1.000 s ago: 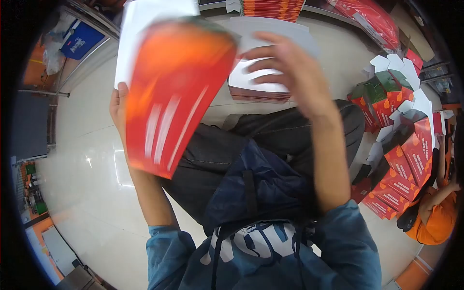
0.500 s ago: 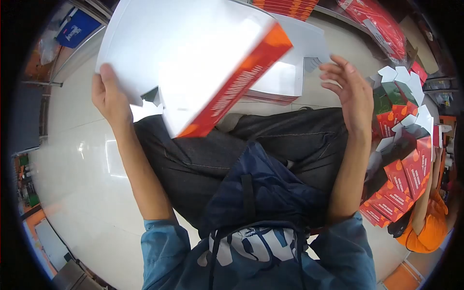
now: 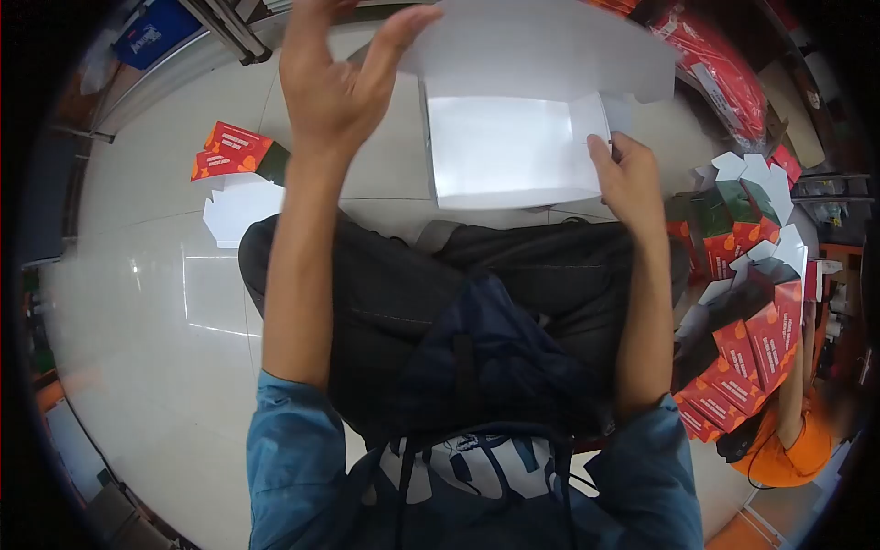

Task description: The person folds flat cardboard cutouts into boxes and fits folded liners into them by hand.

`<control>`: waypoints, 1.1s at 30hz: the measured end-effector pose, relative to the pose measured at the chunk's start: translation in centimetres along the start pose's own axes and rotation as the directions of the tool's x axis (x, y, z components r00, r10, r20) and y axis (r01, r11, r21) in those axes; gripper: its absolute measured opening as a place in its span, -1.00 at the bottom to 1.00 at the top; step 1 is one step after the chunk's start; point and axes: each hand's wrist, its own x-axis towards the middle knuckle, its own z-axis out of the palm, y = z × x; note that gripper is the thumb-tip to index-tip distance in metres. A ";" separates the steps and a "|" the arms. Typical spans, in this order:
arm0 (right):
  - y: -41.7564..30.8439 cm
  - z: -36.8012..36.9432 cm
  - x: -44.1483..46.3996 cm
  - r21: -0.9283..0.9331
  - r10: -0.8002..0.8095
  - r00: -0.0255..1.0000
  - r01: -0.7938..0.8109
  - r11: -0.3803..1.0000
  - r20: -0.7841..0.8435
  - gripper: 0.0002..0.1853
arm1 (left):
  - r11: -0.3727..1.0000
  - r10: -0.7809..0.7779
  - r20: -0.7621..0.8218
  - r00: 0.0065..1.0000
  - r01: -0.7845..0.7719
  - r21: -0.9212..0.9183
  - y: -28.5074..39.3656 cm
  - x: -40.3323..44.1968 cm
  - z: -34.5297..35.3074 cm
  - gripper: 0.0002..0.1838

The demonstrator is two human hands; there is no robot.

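In front of my crossed legs, a white-lined carton [image 3: 513, 151] is open, its large pale lid flap [image 3: 550, 50] standing up at the back. My right hand [image 3: 631, 179] pinches the carton's right wall, thumb on the inner side. Up at the top left, my left hand [image 3: 335, 92] is open, with the thumb stretched toward the lid's left edge. Whether that thumb touches the lid I cannot tell, and its other fingers are partly cut off by the frame. Beyond my left forearm, red-and-orange printed cartons [image 3: 234, 151] with white flaps lie on the floor.
Many folded red-and-green cartons [image 3: 747, 357] are piled to my right. Behind them sits a person in an orange shirt [image 3: 788, 445]. A red plastic-wrapped bundle [image 3: 710, 69] lies at the upper right. Metal rack legs [image 3: 229, 32] and a blue bin [image 3: 156, 35] stand at the upper left.
The carton my left hand held has left it, and that hand has moved up and rightward. My right hand has gone from open to gripping the white-lined carton. Printed cartons at left are now uncovered.
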 end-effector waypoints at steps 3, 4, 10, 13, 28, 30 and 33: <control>2.4 2.1 -0.2 0.082 0.049 0.998 -0.045 0.996 -0.041 -0.65 | 0.683 -0.714 -0.260 0.650 0.567 -0.460 2.1 -6.0 1.6 -0.66; 2.8 2.6 -0.3 0.111 0.075 0.996 -0.070 0.991 -0.041 -0.65 | 0.502 -0.845 -0.101 0.525 0.713 -0.491 2.4 -9.0 1.9 -0.72; 3.9 3.2 -0.2 -0.113 -0.028 0.996 0.019 0.993 -0.086 -0.72 | 0.569 -0.730 0.519 0.445 0.816 0.100 3.0 -13.7 4.5 -0.72; 3.5 3.0 -0.8 -0.148 -0.023 0.995 0.008 0.989 -0.099 -0.74 | 0.662 -0.674 0.545 0.499 0.735 0.147 2.7 -13.7 4.2 -0.73; 2.7 3.2 -0.8 -0.373 0.001 0.997 -0.032 0.927 -0.083 -0.74 | 0.640 -0.691 0.630 0.354 0.706 0.305 3.5 -11.8 2.6 -0.71; 2.5 3.1 -0.9 -0.373 -0.006 0.996 -0.026 0.927 -0.084 -0.74 | 0.658 -0.684 0.635 0.358 0.679 0.326 3.3 -12.1 2.7 -0.72; 2.8 3.1 -0.8 -0.377 -0.006 0.997 -0.026 0.926 -0.083 -0.74 | 0.672 -0.682 0.646 0.341 0.641 0.371 3.5 -12.0 2.5 -0.72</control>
